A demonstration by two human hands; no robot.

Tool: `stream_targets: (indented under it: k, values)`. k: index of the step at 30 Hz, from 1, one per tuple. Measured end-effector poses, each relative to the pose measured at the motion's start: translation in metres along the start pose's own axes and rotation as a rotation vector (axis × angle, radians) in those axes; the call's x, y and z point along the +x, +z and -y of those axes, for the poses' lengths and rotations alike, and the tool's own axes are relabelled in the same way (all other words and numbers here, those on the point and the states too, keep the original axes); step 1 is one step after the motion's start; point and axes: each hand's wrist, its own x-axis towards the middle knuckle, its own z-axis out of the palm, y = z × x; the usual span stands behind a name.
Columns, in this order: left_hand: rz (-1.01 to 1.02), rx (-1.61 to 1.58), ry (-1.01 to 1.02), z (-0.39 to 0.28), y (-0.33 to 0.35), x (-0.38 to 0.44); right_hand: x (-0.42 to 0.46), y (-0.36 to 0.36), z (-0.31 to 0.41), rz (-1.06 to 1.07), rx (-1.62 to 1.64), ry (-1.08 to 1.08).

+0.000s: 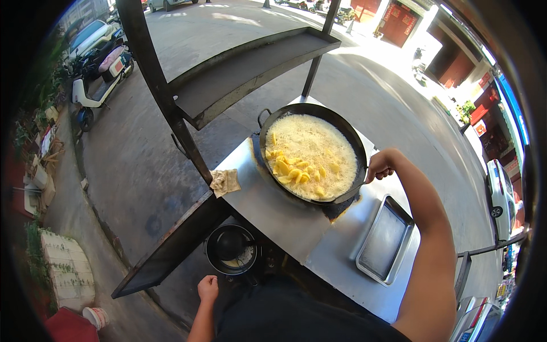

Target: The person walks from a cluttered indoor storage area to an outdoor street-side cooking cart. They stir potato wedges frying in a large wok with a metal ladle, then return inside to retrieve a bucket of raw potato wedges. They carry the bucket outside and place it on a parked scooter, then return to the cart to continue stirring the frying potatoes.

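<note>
A large dark wok sits on the steel-topped stand, full of pale, bubbling oil. Yellow slices, apparently potato, are bunched on its near left side, some heaped above the foam. At the wok's right rim my right hand grips the handle of a metal cooking utensil. Its head lies low inside the near right edge, partly hidden by the oil. My left hand is closed in a loose fist by my body, with nothing visible in it, near a pot below the stand.
An empty steel tray rests on the steel top, right of the wok. A folded cloth lies at the left corner by a metal post. A metal shelf spans beyond. A scooter stands on the left.
</note>
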Motion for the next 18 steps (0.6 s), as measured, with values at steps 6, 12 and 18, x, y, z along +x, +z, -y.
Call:
stream_targets:
  k: [6,12,18]
  values:
    - [-0.027,-0.018,-0.097,0.006,-0.001,-0.020,0.054,0.029,0.007,-0.107,0.273,-0.208]
    - [0.009,-0.050,-0.050,0.003,0.022,-0.008,0.134,0.126,0.045,-0.636,0.360,-0.645]
    - [-0.026,0.000,0.001,-0.019,0.008,0.013,0.165,0.146,0.167,-0.834,0.718,-0.414]
